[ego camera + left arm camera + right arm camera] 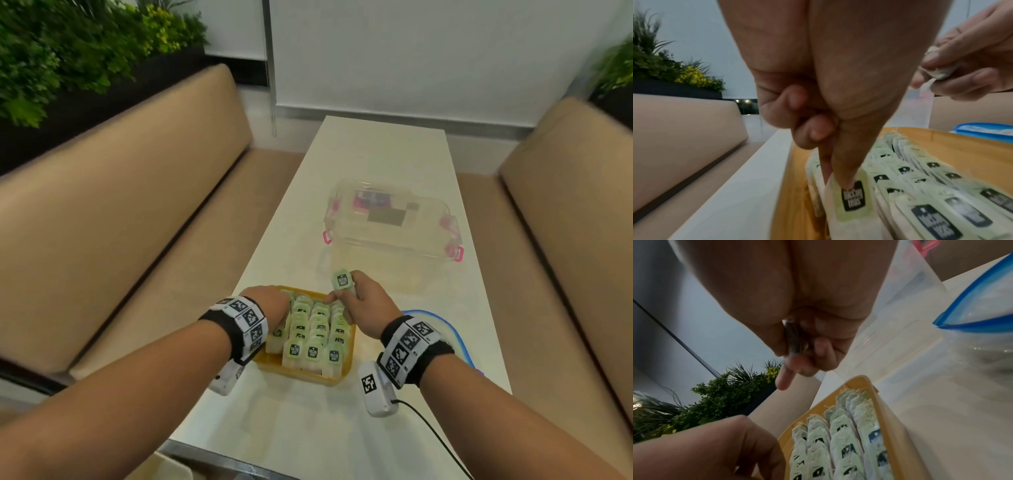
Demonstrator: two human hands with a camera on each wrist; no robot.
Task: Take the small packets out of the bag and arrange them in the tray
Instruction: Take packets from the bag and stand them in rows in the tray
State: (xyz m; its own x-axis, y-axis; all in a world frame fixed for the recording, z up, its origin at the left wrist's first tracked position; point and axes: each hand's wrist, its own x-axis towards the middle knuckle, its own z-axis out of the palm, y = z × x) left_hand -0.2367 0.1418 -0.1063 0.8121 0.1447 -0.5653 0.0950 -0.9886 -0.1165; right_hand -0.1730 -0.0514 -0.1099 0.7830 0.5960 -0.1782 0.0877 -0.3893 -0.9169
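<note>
A yellow tray (274, 364) near the table's front edge holds several rows of small white packets with green tags (313, 351). My left hand (274, 305) reaches into the tray's left column; in the left wrist view its thumb and a finger pinch one packet (854, 199) standing there, the other fingers curled. My right hand (346, 299) hovers over the tray's far right corner and grips a packet (342, 280) whose green tag sticks up above the fist. The clear bag with a blue zip edge (457, 337) lies to the right, partly hidden behind my right wrist.
A clear plastic box with pink latches (390, 222) stands on the white table (376, 154) beyond the tray. Tan sofas (137, 192) flank the table on both sides. A black cable (435, 438) trails from my right wrist camera.
</note>
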